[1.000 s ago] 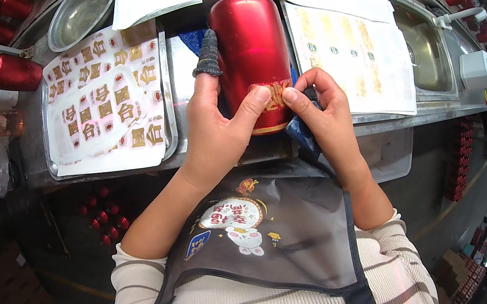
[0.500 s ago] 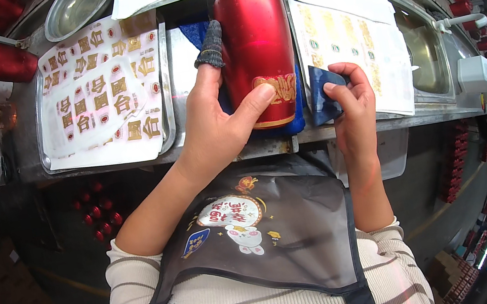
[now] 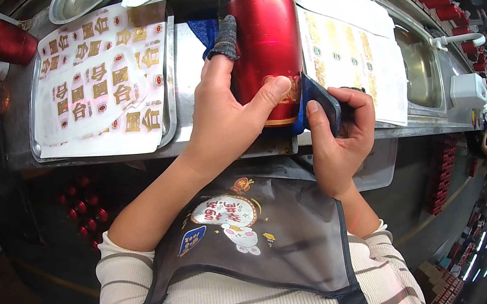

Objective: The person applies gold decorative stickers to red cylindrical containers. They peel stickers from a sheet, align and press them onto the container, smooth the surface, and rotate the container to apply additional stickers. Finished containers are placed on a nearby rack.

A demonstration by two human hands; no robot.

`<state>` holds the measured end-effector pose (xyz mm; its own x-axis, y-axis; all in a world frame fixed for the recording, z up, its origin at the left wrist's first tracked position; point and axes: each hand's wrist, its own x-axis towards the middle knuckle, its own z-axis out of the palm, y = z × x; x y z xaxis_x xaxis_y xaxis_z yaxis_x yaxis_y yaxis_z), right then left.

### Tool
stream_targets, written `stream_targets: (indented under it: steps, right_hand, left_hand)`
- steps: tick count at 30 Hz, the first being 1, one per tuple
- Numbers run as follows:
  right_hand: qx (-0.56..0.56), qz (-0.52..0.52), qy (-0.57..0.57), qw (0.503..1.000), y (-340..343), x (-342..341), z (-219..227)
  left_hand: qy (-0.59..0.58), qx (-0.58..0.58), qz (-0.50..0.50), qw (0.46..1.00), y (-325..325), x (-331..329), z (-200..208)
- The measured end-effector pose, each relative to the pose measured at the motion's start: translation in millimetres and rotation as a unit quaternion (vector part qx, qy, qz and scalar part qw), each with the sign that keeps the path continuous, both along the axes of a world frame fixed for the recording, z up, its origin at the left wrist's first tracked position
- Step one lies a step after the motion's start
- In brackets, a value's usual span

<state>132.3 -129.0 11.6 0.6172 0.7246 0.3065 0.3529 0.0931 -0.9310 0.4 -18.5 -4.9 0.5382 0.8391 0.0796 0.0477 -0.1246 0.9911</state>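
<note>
A shiny red bottle (image 3: 266, 34) lies on its back on the bench in front of me, its open neck pointing away. My left hand (image 3: 215, 115) grips it from the left, the thumb pressing near a gold decal (image 3: 295, 88) at the bottle's lower end. A dark knitted cot covers one left finger. Between the thumb and fingers of my right hand (image 3: 345, 152) is a flat dark blue scraper (image 3: 322, 104), its edge against the bottle's lower right side beside the decal. Blue cloth (image 3: 203, 33) shows from beneath the bottle.
On the left, a metal tray (image 3: 170, 109) bears sheets of gold and red decals (image 3: 100, 89). More gold decal sheets (image 3: 349, 52) lie right of the bottle, before a sink (image 3: 421, 69) with a white tap (image 3: 458, 40). A metal bowl (image 3: 82, 0) and another red bottle (image 3: 9, 42) stand far left.
My right hand has brought the blue scraper left onto the bottle's side, and it now covers part of the decal. My left hand keeps its grip; the whole view has shifted slightly.
</note>
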Motion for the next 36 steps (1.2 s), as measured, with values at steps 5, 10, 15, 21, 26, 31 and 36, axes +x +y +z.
stream_targets:
  steps: [5,10,15,21,26,31,36]
  right_hand:
    - [0.011,-0.003,-0.155,0.988,4,-6,-2]
    - [0.024,0.045,-0.295,0.954,10,-16,14]
    - [0.046,0.208,-0.335,0.918,14,-11,23]
    - [0.082,0.146,-0.484,0.859,32,-1,22]
    - [0.1,0.209,-0.419,0.878,26,7,23]
    - [0.02,0.246,-0.293,0.924,15,22,34]
    - [0.054,0.286,-0.2,0.936,1,34,23]
  left_hand:
    - [-0.072,0.041,0.085,0.993,-2,10,-13]
    - [-0.054,0.038,0.069,0.995,-1,6,-13]
    - [-0.193,-0.151,-0.025,0.969,8,-12,-7]
    - [-0.178,-0.197,-0.005,0.964,16,-27,-4]
    - [-0.134,-0.173,-0.01,0.976,6,-37,-1]
    - [-0.074,-0.03,-0.04,0.996,-3,-39,7]
    - [0.113,0.287,-0.09,0.947,-11,-20,18]
